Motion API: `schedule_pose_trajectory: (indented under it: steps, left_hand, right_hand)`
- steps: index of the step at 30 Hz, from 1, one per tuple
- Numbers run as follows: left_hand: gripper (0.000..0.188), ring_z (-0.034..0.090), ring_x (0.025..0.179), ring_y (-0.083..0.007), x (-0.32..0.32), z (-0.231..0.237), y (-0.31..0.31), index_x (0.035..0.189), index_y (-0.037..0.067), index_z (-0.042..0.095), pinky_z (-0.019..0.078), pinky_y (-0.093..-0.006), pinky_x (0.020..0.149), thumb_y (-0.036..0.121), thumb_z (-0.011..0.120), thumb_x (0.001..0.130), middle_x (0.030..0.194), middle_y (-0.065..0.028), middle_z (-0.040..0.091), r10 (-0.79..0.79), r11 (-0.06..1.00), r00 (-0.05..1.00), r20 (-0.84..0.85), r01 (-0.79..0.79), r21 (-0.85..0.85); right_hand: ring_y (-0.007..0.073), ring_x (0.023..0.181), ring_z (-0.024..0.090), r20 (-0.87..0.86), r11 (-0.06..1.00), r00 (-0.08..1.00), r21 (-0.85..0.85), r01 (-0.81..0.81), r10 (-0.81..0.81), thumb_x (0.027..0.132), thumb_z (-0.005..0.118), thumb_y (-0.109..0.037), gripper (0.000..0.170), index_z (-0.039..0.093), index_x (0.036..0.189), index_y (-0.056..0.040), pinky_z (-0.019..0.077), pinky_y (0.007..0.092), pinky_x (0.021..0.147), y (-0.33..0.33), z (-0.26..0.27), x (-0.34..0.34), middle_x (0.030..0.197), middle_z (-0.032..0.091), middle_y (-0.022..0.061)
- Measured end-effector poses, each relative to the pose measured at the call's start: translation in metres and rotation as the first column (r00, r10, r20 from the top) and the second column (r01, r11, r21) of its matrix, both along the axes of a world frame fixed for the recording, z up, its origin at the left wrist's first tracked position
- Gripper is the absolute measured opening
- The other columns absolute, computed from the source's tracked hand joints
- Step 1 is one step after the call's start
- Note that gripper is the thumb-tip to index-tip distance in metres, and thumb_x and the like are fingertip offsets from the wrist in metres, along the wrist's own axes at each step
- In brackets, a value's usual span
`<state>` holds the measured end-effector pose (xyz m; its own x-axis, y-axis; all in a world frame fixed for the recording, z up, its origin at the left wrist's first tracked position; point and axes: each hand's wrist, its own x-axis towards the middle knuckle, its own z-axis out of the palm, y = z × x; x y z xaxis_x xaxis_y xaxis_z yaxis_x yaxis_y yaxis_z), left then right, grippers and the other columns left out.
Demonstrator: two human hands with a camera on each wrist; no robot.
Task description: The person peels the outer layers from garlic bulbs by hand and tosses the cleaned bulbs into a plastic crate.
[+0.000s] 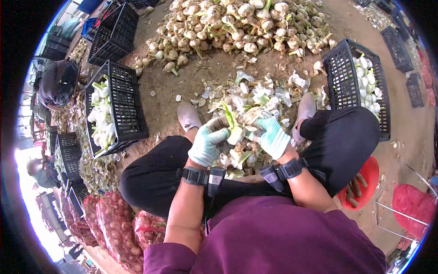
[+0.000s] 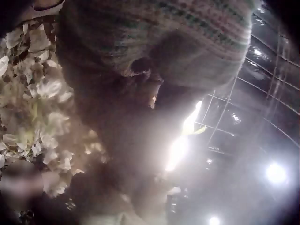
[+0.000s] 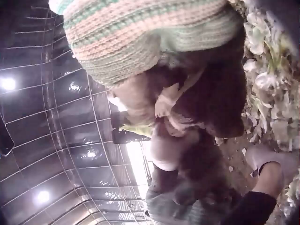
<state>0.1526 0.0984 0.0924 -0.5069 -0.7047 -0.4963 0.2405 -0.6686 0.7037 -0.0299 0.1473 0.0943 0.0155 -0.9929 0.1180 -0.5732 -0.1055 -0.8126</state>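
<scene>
Purple cloth of my shirt [image 1: 260, 233] lies nearest. Step in hand, as judged: stripping a white garlic bulb with a green stem [image 1: 235, 135], held between my two hands, close together. My left hand [image 1: 205, 144], in a knitted mint-and-white glove, grips its left side; my similarly gloved right hand [image 1: 273, 138] pinches papery pale skin [image 3: 166, 101] at its right. Next move calls for a gentle outward pull.

A striped glove [image 2: 201, 28] covers the left hand [image 2: 145, 61] at the top; pale peelings [image 2: 44, 89] lie at left, bright lights [image 2: 276, 173] and a lined roof [image 2: 262, 93] at right.
</scene>
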Motion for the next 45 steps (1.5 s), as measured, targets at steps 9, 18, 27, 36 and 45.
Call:
schedule_pose_trajectory:
  steps: [9,18,27,36,45]
  left_hand:
    - [0.034,0.056,0.073,-0.0138,-0.023,0.011,0.004,0.106,-0.001,0.046,0.0462,-0.0229,0.058,0.011,0.055,0.076,0.085,-0.0077,0.058,0.041,0.998,0.999,0.035,-0.039,-0.048]
    - [0.026,0.055,0.073,-0.0125,-0.04,-0.005,0.007,0.094,0.0,0.05,0.0461,-0.0232,0.061,-0.001,0.059,0.07,0.085,-0.0061,0.056,0.235,0.936,0.96,0.155,-0.18,-0.303]
    - [0.017,0.056,0.079,-0.0185,-0.035,0.004,0.004,0.087,0.0,0.053,0.0473,-0.0274,0.069,0.001,0.058,0.07,0.097,-0.0137,0.054,0.208,0.961,0.968,-0.139,-0.228,-0.156]
    - [0.034,0.05,0.096,-0.0324,-0.034,0.008,-0.001,0.096,0.0,0.051,0.0386,-0.0443,0.085,0.031,0.048,0.081,0.108,-0.0166,0.049,0.363,0.93,0.817,-0.448,-0.287,0.231]
    - [0.022,0.057,0.066,-0.0129,-0.03,0.007,0.001,0.09,-0.003,0.053,0.046,-0.0212,0.057,0.016,0.046,0.083,0.077,-0.0088,0.058,0.021,0.986,0.966,0.257,0.023,-0.165]
  right_hand:
    - [0.0263,0.071,0.057,0.069,0.993,0.991,0.001,0.118,-0.117,0.071,0.058,-0.015,0.023,0.057,0.088,0.0009,0.0442,0.0315,0.067,0.002,0.014,-0.002,0.08,0.06,0.0144]
    - [0.0345,0.071,0.054,-0.078,0.958,0.993,0.266,0.105,-0.087,0.063,0.058,-0.016,0.023,0.055,0.079,-0.0002,0.044,0.037,0.063,-0.005,-0.011,0.003,0.071,0.056,0.0195]
    - [0.0286,0.071,0.057,0.242,0.882,0.884,0.364,0.3,-0.401,0.063,0.06,-0.009,0.02,0.059,0.082,-0.0019,0.0438,0.0316,0.064,-0.013,-0.047,-0.015,0.076,0.059,0.0166]
    - [0.0361,0.083,0.053,-0.308,0.712,0.932,0.611,0.346,-0.189,0.064,0.055,-0.012,0.028,0.057,0.09,-0.0031,0.043,0.0378,0.072,-0.017,-0.043,-0.028,0.086,0.057,0.0204]
    - [0.0329,0.079,0.054,-0.224,0.911,0.97,0.375,0.173,-0.092,0.059,0.055,-0.009,0.025,0.057,0.084,-0.0063,0.0439,0.0385,0.068,-0.016,-0.011,-0.027,0.092,0.055,0.0136]
